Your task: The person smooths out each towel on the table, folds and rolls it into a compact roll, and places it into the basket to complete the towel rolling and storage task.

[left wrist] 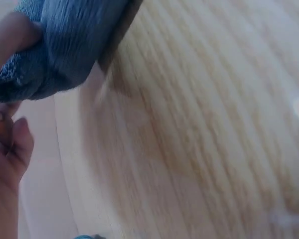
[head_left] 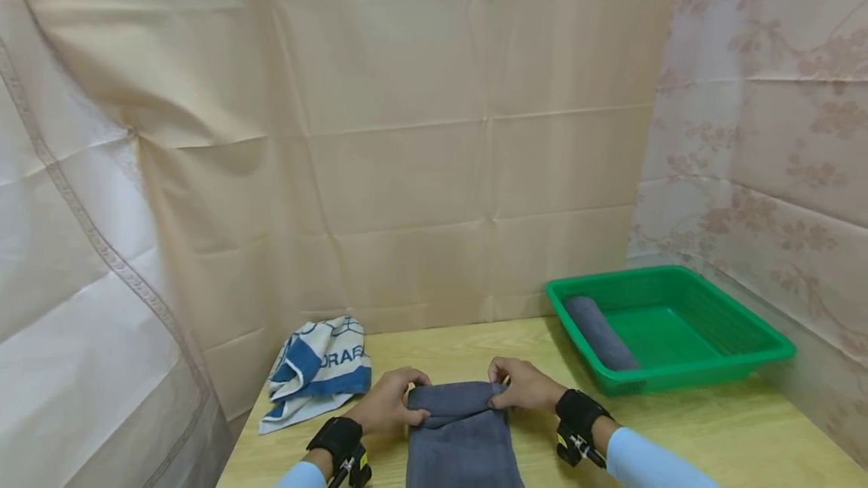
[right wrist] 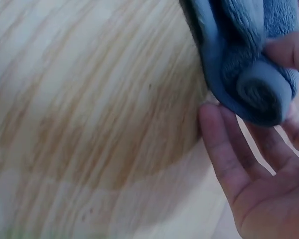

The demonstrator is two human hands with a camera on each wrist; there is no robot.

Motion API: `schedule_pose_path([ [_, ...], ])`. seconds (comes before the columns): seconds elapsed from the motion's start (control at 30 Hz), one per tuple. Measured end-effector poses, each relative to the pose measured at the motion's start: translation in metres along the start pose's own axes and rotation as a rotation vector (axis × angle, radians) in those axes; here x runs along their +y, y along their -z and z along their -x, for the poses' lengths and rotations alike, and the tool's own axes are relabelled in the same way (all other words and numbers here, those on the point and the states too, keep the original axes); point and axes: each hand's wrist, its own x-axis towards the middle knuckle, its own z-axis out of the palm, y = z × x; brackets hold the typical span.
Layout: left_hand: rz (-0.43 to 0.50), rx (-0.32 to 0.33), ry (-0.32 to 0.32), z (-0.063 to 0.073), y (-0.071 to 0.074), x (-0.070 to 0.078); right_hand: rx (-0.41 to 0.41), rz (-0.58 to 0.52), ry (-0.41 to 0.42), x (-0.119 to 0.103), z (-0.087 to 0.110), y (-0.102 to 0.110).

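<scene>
A dark grey towel (head_left: 464, 452) lies on the table, its far end partly rolled up. The left hand (head_left: 389, 401) holds the left end of that roll, thumb on the near side. In the left wrist view, a digit of the left hand (left wrist: 5, 167) presses into the towel's fabric (left wrist: 79, 45). At the roll's right end, the right hand (head_left: 527, 385) pinches the cloth. The right wrist view shows the spiral end of the towel roll (right wrist: 264, 92), with the right hand's (right wrist: 269, 184) thumb over it and its fingers beneath.
Back right stands a green plastic basket (head_left: 712, 376) with a rolled grey towel (head_left: 600, 333) along its left side. A crumpled white and blue towel (head_left: 325, 367) lies left of the left hand. Cloth curtains (head_left: 407, 172) hang behind the wooden table (head_left: 685, 435).
</scene>
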Motion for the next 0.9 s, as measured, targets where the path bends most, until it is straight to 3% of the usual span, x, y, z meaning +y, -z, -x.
schedule_pose_path([
  [0.27, -0.075, 0.097, -0.046, -0.003, 0.004, -0.008, 0.124, 0.113, 0.117, 0.005, -0.007, -0.009],
  [0.63, 0.000, 0.115, -0.060, -0.005, 0.008, -0.015, 0.186, 0.193, 0.199, 0.011, -0.013, -0.016],
  [0.9, 0.052, 0.140, -0.044, -0.005, 0.003, -0.016, 0.231, 0.239, 0.194, 0.015, -0.011, -0.015],
])
